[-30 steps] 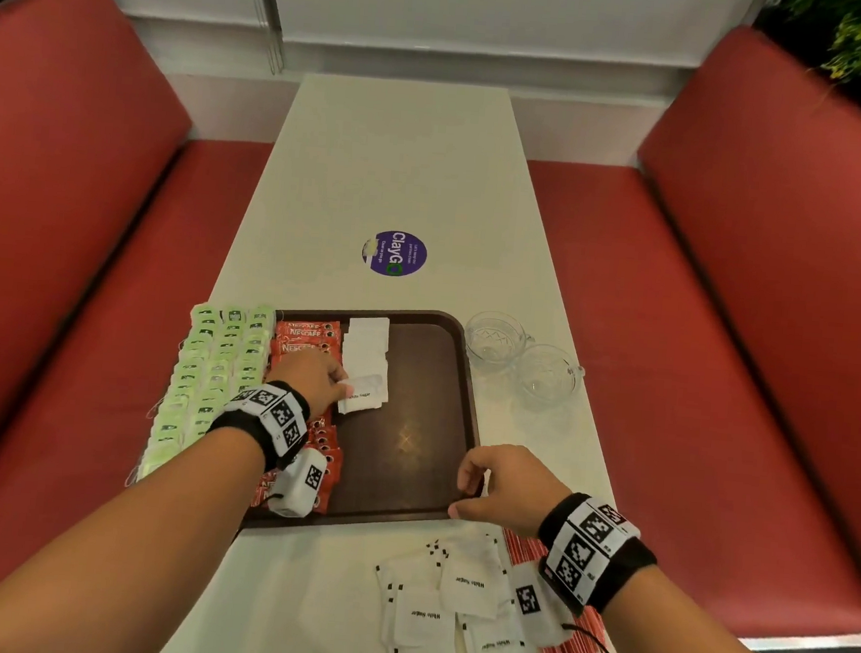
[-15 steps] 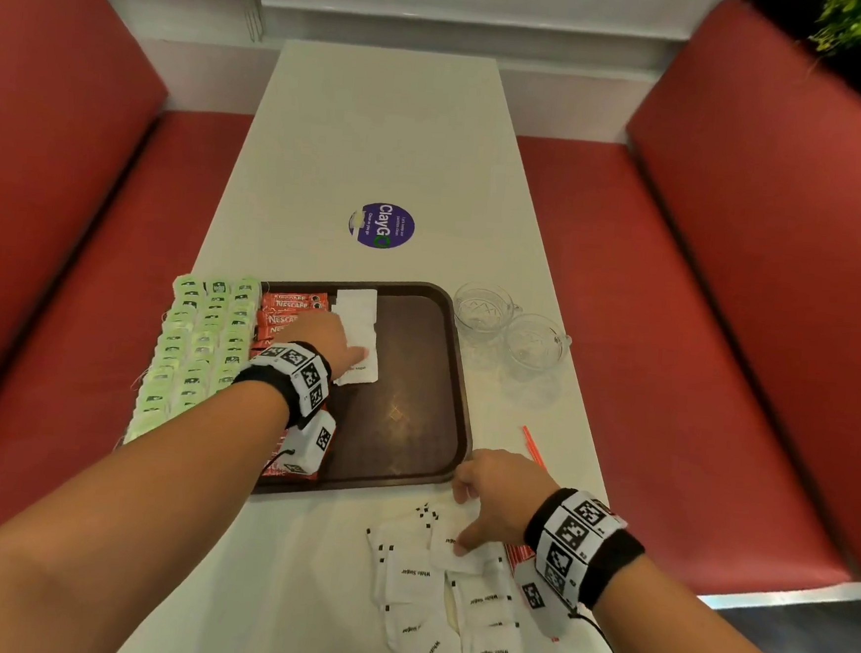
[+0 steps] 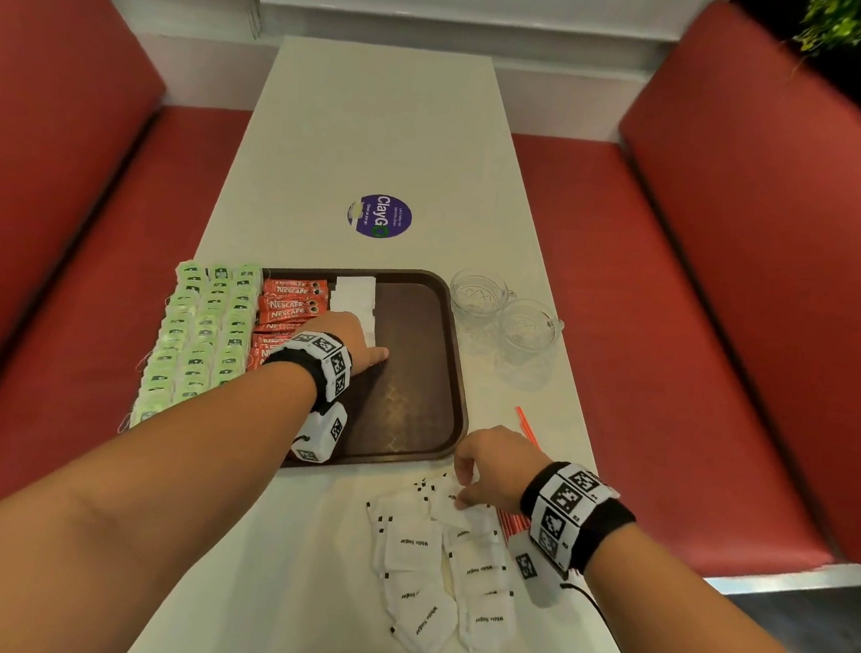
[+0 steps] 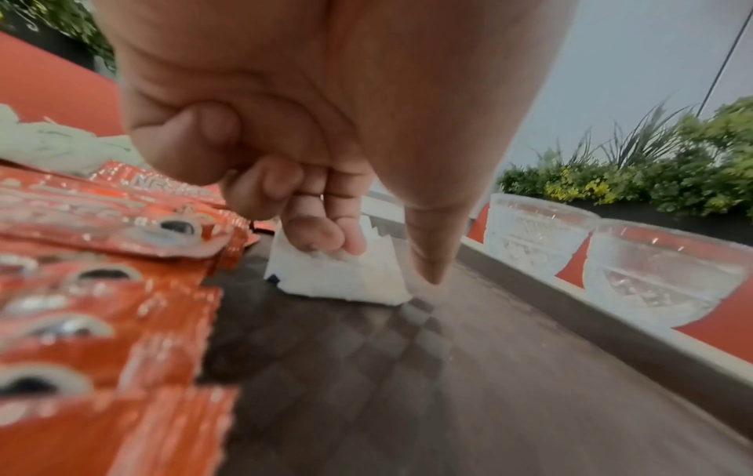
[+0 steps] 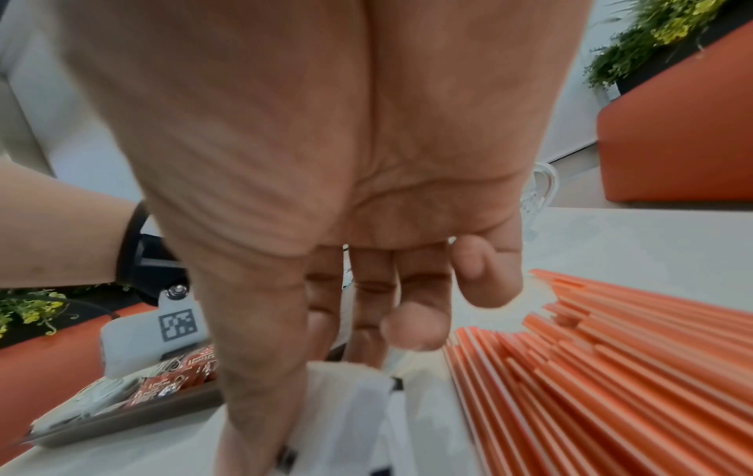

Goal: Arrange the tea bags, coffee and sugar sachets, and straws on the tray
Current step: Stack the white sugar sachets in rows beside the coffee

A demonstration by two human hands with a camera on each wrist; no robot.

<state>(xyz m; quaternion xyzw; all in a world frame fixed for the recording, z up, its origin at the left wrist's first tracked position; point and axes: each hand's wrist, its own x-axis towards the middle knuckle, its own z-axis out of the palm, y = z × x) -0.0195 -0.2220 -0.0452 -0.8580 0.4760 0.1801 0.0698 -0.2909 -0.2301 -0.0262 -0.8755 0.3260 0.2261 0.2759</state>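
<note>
lying on the tray [image 3: 416, 376], a sugar sachet [image 4: 346, 285] is pressed by the left hand [image 3: 346, 331]; a second sachet [image 3: 448, 504] is pinched by the right hand [image 3: 496, 464].

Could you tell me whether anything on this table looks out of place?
Yes: the white paper sugar sachets lie in a jumbled, overlapping heap off the brown plastic tray, and one thin red straw juts out beyond the red straw bundle.

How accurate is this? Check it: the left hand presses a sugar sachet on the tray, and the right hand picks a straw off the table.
Not quite. The right hand pinches a sugar sachet off the table, not a straw, as the head view shows. The rest holds.
</note>
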